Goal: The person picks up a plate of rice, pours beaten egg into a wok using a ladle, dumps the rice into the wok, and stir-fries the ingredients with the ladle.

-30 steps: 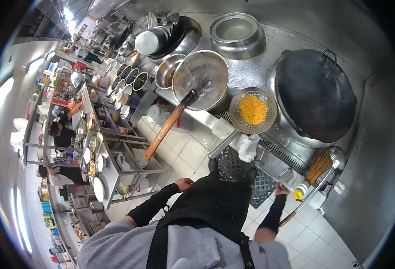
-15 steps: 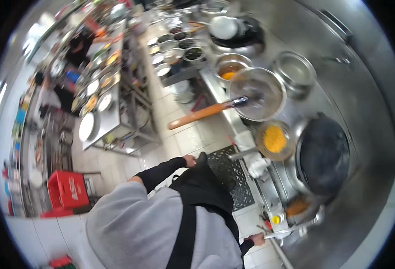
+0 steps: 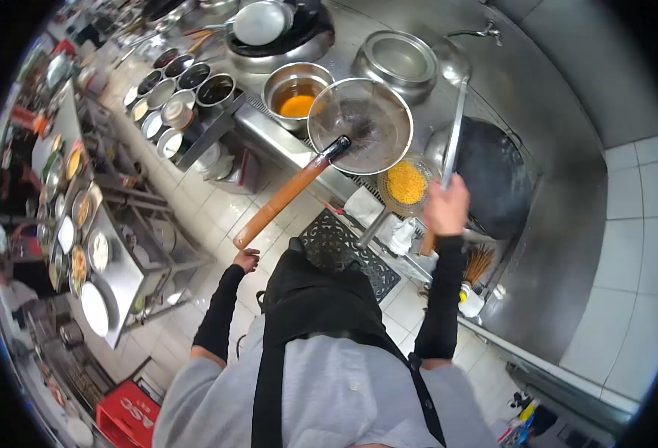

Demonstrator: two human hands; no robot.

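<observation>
My right hand (image 3: 446,205) is closed around the handle of a long metal ladle (image 3: 456,131) over the stove. The wooden end of that handle sticks out below my fist. The ladle's bowl points to the back, near a tap, and its shaft crosses the left edge of a dark, steaming wok (image 3: 493,179). Close by my fist, a wire-mesh strainer (image 3: 406,184) holds yellow grains. My left hand (image 3: 247,260) hangs with loosely bent fingers, just below the wooden handle tip of a round metal pan (image 3: 362,127); contact between them is not clear.
A metal pot (image 3: 297,93) with orange liquid stands behind the pan. Farther back are a lidded pot (image 3: 400,58) and another wok (image 3: 280,41). A bamboo brush (image 3: 479,261) lies at the stove's front. Left are sauce containers (image 3: 215,89), a prep table (image 3: 123,287) and a red crate (image 3: 129,414).
My right hand has swung the ladle from the lower right up over the stove, its bowl now toward the back. My left hand has come nearer the pan's handle tip. The view has turned.
</observation>
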